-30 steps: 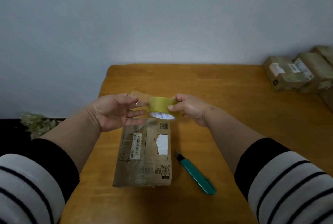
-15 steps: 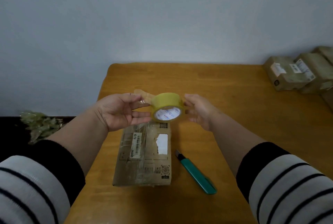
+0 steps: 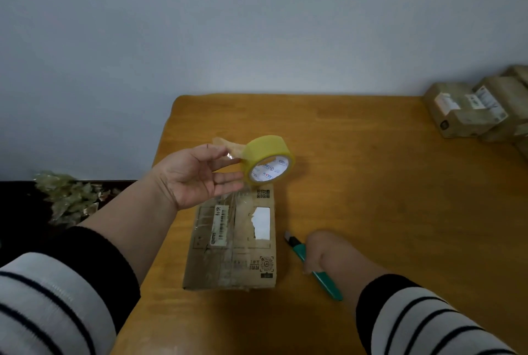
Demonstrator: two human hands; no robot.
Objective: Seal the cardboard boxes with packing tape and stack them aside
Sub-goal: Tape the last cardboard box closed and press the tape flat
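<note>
A flat cardboard box point(image 3: 231, 246) with labels and old clear tape lies on the wooden table point(image 3: 371, 183) in front of me. My left hand point(image 3: 197, 174) is raised above the box's far end and pinches the loose end of a yellow packing tape roll point(image 3: 267, 158), which hangs in the air at its fingertips. To the right of the box my right hand point(image 3: 325, 251) is down on the table, its fingers curled round a green utility knife point(image 3: 328, 286). The knife's tip point(image 3: 290, 239) points away from me.
Several taped cardboard boxes point(image 3: 468, 114) stand in a group at the table's far right edge. Crumpled tape scraps point(image 3: 68, 197) lie on a dark surface to the left of the table. A pale wall runs behind the table.
My right hand has let go of the tape roll and dropped to the green knife. The roll now hangs from my left hand alone, slightly further away.
</note>
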